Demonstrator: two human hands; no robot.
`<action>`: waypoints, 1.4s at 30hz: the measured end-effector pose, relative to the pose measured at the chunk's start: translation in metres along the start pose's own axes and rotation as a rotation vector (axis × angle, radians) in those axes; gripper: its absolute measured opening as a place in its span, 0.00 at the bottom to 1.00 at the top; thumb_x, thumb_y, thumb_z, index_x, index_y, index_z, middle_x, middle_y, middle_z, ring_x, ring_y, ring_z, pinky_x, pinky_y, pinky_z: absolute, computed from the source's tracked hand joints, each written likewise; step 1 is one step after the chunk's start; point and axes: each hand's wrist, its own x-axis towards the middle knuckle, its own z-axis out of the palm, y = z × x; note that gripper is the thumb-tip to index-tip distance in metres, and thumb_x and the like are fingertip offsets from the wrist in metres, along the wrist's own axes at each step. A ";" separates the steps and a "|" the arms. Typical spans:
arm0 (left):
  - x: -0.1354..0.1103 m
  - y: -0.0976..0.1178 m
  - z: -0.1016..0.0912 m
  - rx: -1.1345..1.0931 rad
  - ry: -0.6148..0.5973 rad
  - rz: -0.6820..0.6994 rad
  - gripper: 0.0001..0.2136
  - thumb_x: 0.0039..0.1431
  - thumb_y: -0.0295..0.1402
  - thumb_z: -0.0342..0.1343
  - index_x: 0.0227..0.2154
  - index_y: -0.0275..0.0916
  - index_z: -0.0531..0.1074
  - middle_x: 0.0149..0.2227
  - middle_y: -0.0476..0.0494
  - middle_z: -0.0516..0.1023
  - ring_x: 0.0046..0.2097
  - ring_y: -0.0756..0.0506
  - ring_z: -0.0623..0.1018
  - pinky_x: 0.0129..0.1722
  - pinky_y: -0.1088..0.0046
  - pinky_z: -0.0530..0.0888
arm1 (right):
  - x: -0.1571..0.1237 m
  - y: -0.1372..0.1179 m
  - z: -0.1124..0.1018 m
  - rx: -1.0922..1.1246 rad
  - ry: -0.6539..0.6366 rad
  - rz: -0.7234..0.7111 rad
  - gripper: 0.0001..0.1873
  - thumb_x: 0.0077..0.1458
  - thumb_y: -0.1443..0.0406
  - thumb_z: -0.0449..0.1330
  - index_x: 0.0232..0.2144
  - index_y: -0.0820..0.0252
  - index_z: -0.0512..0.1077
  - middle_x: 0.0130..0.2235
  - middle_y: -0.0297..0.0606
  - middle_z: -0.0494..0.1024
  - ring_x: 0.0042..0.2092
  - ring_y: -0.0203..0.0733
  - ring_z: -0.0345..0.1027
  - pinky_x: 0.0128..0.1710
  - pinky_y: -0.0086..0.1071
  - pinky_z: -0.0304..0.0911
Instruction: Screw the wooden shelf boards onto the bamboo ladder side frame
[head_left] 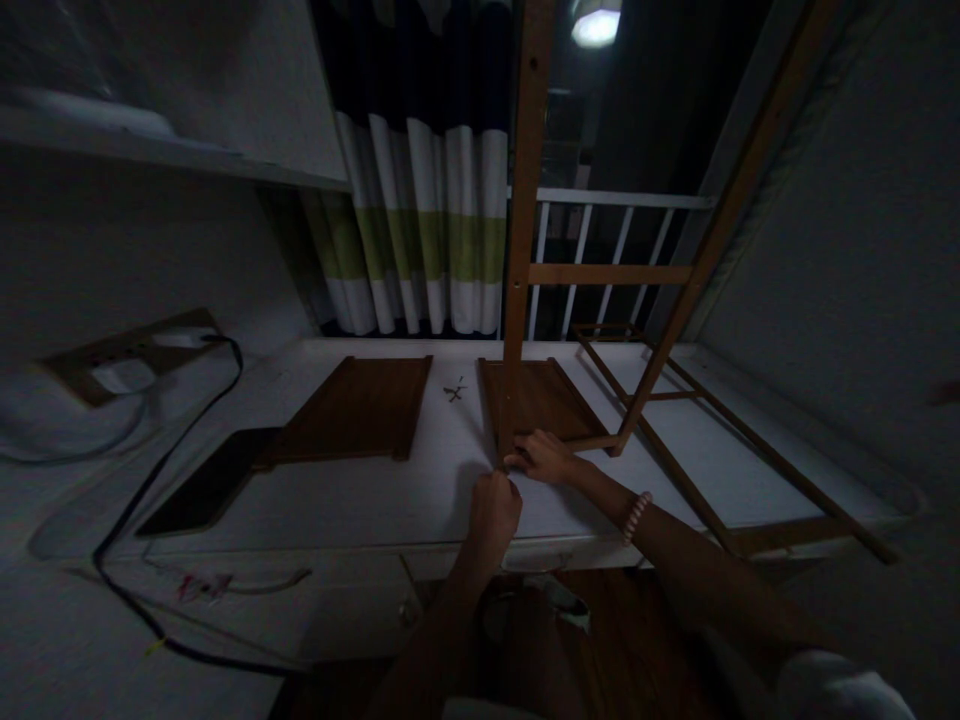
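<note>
A brown wooden ladder-like frame (517, 330) stands upright on the white counter, its near left post in front of me. At the foot of that post my right hand (546, 457) is closed, its fingers around the wood. Just below and to the left, my left hand (495, 505) is closed at the post's base, fingertips pinched together. Whatever it holds is too small and dark to make out. Behind the frame lies a flat wooden panel (547, 395). Several small screws or metal pieces (454, 390) rest on the counter further back.
A second wooden panel (360, 405) lies to the left, partly over a dark flat tablet-like object (214, 480). Another wooden frame (637, 430) lies flat on the right. A black cable (165, 455) runs from the wall socket (124, 372). Striped curtains (427, 220) hang behind.
</note>
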 end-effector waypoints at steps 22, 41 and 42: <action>-0.005 -0.018 -0.004 -1.051 -0.457 -0.222 0.04 0.48 0.23 0.52 0.21 0.30 0.69 0.30 0.38 0.76 0.37 0.45 0.75 0.49 0.66 0.63 | 0.000 -0.003 -0.005 -0.007 -0.018 0.026 0.20 0.54 0.53 0.44 0.34 0.61 0.67 0.33 0.41 0.73 0.37 0.40 0.67 0.32 0.27 0.53; -0.009 -0.024 0.005 -1.014 -0.364 -0.206 0.06 0.42 0.30 0.59 0.21 0.32 0.68 0.23 0.46 0.73 0.24 0.54 0.71 0.27 0.78 0.66 | -0.006 -0.008 -0.007 -0.035 -0.016 0.045 0.16 0.54 0.57 0.45 0.35 0.60 0.67 0.32 0.40 0.74 0.37 0.40 0.67 0.31 0.27 0.52; -0.009 -0.024 0.005 -1.002 -0.357 -0.202 0.07 0.42 0.30 0.59 0.20 0.32 0.68 0.23 0.46 0.72 0.23 0.54 0.70 0.25 0.78 0.65 | -0.006 -0.008 -0.007 -0.027 -0.013 0.038 0.17 0.54 0.57 0.45 0.35 0.60 0.67 0.33 0.41 0.74 0.37 0.40 0.67 0.31 0.27 0.52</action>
